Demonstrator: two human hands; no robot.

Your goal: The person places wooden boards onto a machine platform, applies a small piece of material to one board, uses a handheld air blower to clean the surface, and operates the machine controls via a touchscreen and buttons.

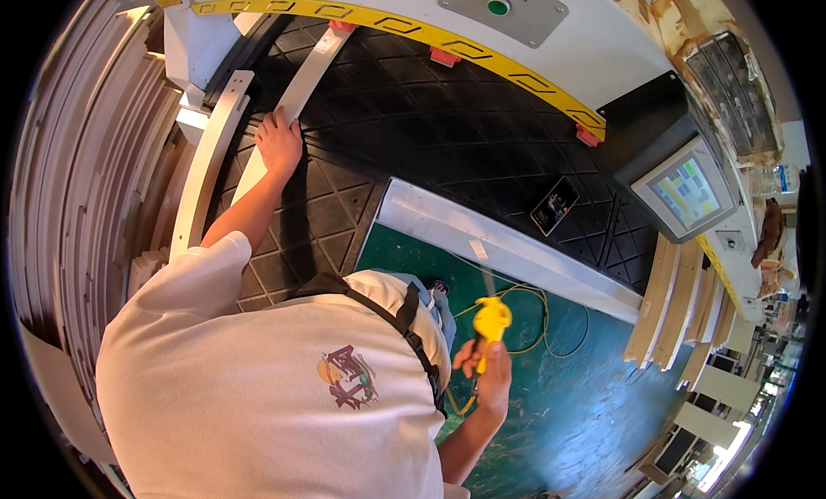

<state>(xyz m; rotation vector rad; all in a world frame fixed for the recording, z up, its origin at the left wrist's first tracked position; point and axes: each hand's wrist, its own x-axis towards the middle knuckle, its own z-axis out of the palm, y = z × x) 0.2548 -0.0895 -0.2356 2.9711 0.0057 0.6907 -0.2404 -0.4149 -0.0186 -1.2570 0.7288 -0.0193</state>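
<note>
My left hand (pixel 280 144) is laid across a long white strip (pixel 311 73), fingers closed over its edges. The strip lies on a black ribbed mat (pixel 379 86), its far end near a red block (pixel 342 26). To its left a second white strip (pixel 206 168) with small holes runs alongside. In my right hand (pixel 492 380) is a yellow air blow gun (pixel 492 317), held upright by its handle over the green floor. Its thin nozzle points away from me, and a yellow hose (pixel 465 406) hangs below the hand.
A white machine housing with a yellow edge (pixel 387 23) and green button (pixel 498 6) arches over the far side. A touchscreen (pixel 687 189) stands right. A phone-like dark object (pixel 556 206) lies on the mat. Stacked boards (pixel 667 305) stand right; long strips (pixel 95 172) fill the left.
</note>
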